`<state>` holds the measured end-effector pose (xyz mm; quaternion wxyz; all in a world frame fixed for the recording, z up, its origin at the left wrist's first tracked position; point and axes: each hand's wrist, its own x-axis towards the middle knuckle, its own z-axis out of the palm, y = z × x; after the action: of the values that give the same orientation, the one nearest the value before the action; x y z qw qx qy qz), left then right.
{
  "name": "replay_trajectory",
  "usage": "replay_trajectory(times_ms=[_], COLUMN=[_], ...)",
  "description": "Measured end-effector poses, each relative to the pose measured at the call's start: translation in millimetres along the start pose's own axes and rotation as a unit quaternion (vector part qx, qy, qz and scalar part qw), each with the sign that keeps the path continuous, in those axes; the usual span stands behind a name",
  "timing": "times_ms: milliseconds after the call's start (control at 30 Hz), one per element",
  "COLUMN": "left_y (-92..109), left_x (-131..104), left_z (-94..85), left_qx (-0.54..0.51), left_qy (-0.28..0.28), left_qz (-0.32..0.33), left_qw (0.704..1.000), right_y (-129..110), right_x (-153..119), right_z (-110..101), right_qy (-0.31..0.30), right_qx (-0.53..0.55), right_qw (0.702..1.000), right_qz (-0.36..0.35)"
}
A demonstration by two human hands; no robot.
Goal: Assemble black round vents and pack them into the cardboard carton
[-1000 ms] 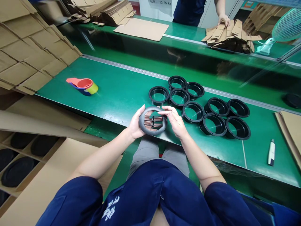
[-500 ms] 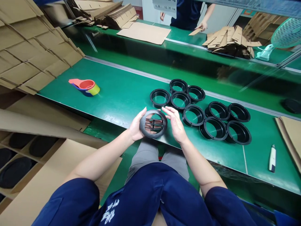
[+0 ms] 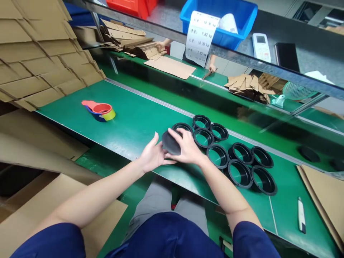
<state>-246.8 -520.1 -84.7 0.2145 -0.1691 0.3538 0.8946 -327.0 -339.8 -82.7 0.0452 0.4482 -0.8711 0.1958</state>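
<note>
My right hand (image 3: 188,147) is closed on a round black vent piece (image 3: 171,143), thumb and fingers round its rim. The piece is tilted, and its slatted opening is turned out of sight. My left hand (image 3: 152,154) is open beside it, thumb up and fingers stretched beneath the piece; whether the fingertips touch it I cannot tell. Just beyond my right hand, several black flanged rings (image 3: 203,137) stand in a loose cluster on the green tabletop (image 3: 134,118).
A tape roll with a red holder (image 3: 103,109) lies at left. A white utility knife (image 3: 301,215) and cardboard sheets (image 3: 322,200) are at right. Cardboard dividers (image 3: 40,53) are stacked at left. Above are a shelf with a blue bin (image 3: 231,21) and a hanging label strip (image 3: 200,39).
My right hand has closed over the vent piece and turned it so its slats no longer show. My left hand has come off its side. The view has tipped up, showing the shelf.
</note>
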Motion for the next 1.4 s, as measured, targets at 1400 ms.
replay_trajectory(times_ms=[1400], left_y=[-2], left_x=[-162], left_z=[-57.4], left_qx=[0.692], left_qy=[0.164], left_qz=[0.335], left_qw=[0.618], right_y=[-125], right_x=[14], right_z=[69], right_qy=[-0.071], right_qx=[0.547], right_qw=[0.816], right_qz=[0.172])
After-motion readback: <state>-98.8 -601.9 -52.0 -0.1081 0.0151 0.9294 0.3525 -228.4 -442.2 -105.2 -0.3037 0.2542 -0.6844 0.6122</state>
